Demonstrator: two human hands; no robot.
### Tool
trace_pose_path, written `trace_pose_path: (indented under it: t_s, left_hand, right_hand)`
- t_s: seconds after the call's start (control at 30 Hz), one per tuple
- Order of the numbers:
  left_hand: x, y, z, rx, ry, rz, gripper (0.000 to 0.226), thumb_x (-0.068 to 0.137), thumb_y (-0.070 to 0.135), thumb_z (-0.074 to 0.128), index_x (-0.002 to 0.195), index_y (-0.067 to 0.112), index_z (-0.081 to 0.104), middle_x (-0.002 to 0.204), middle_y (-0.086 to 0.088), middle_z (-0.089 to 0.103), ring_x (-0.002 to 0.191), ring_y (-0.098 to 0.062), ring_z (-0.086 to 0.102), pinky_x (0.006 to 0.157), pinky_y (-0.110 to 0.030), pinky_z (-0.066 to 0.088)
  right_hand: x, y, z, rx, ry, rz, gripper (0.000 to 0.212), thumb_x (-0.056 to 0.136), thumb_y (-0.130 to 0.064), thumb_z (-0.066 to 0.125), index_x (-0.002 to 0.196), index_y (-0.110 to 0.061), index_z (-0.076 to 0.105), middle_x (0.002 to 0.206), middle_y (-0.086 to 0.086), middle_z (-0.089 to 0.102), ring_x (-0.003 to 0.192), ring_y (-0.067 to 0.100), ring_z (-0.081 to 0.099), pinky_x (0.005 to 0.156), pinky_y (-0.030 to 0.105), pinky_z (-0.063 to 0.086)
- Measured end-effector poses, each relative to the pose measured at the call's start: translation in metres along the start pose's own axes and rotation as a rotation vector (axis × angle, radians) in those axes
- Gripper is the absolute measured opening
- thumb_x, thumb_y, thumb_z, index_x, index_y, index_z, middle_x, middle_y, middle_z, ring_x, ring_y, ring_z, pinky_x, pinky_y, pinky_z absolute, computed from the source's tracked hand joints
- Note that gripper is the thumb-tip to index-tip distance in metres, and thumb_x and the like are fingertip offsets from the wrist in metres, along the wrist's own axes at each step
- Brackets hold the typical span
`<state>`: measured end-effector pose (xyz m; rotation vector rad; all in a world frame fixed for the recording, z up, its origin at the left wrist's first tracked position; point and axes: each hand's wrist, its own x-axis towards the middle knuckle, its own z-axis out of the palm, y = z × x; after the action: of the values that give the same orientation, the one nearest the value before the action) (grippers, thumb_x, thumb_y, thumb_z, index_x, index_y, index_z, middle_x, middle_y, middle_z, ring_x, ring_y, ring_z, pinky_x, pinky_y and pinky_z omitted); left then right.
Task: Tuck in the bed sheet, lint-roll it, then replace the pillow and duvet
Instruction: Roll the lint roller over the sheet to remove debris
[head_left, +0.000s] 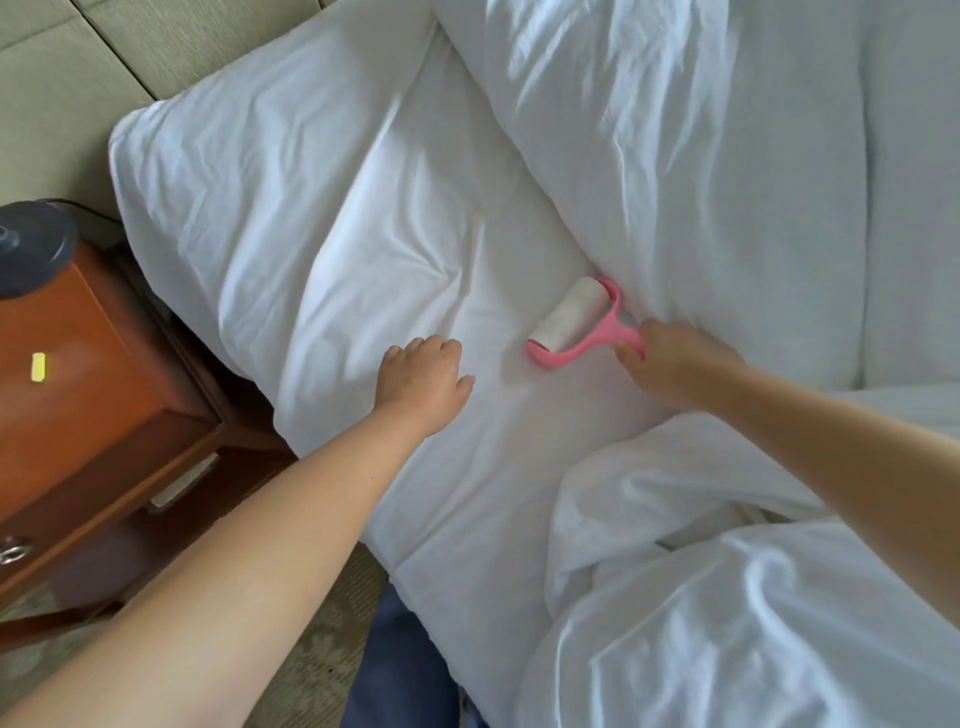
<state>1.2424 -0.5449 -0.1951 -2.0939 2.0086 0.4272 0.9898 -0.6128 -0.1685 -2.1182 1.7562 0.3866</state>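
Observation:
A white bed sheet (483, 447) covers the mattress in the middle of the view. A pink lint roller (571, 322) with a white sticky roll lies on the sheet, and my right hand (670, 358) grips its handle. My left hand (423, 379) rests on the sheet to the left of the roller, its fingers bent downward onto the fabric. A white pillow (270, 208) lies at the head of the bed on the left. The white duvet (727, 597) is bunched at the lower right, and more white bedding (701, 156) is heaped behind the roller.
A brown wooden nightstand (88, 395) stands left of the bed, with a dark round object (31, 249) on top and a small yellow tag. A padded beige headboard (104, 52) fills the upper left. Patterned carpet (311, 649) and blue trousers (400, 665) show below.

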Motion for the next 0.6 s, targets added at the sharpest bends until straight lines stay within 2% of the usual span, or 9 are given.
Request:
trace_pose_path:
  t_s: [0.2, 0.33, 0.5, 0.6]
  left_hand:
    - [-0.02, 0.019, 0.009, 0.051, -0.06, 0.039, 0.034, 0.098, 0.036, 0.043, 0.12, 0.012, 0.051, 0.116, -0.004, 0.056, 0.108, -0.026, 0.052, 0.086, -0.035, 0.036]
    - [-0.03, 0.025, 0.013, 0.08, -0.1, 0.055, 0.027, 0.097, 0.026, 0.043, 0.118, 0.011, 0.05, 0.112, -0.005, 0.057, 0.105, -0.027, 0.053, 0.083, -0.034, 0.036]
    - [-0.039, 0.022, 0.015, 0.076, -0.14, 0.041, 0.025, 0.095, 0.017, 0.042, 0.118, 0.01, 0.05, 0.112, -0.006, 0.055, 0.102, -0.027, 0.053, 0.075, -0.032, 0.037]
    - [-0.041, 0.018, 0.014, 0.044, -0.13, 0.055, 0.03, 0.095, 0.015, 0.042, 0.124, 0.011, 0.05, 0.118, -0.006, 0.053, 0.108, -0.026, 0.05, 0.08, -0.034, 0.041]
  right_hand:
    - [-0.023, 0.021, 0.0, -0.002, 0.017, -0.027, 0.045, 0.099, -0.045, 0.034, 0.105, -0.006, 0.054, 0.114, 0.019, 0.059, 0.105, 0.033, 0.056, 0.077, 0.035, 0.036]
    - [-0.036, 0.027, -0.006, 0.012, 0.023, -0.077, 0.038, 0.097, -0.049, 0.035, 0.077, -0.016, 0.04, 0.103, 0.014, 0.06, 0.088, 0.028, 0.053, 0.07, 0.033, 0.035]
    - [-0.06, 0.04, 0.001, -0.102, -0.081, -0.119, 0.036, 0.097, -0.051, 0.034, 0.088, -0.017, 0.044, 0.107, 0.012, 0.061, 0.098, 0.028, 0.056, 0.069, 0.032, 0.034]
    - [-0.061, 0.04, 0.001, -0.119, -0.127, -0.109, 0.037, 0.097, -0.049, 0.033, 0.095, -0.015, 0.048, 0.111, 0.014, 0.06, 0.098, 0.028, 0.056, 0.071, 0.032, 0.035]
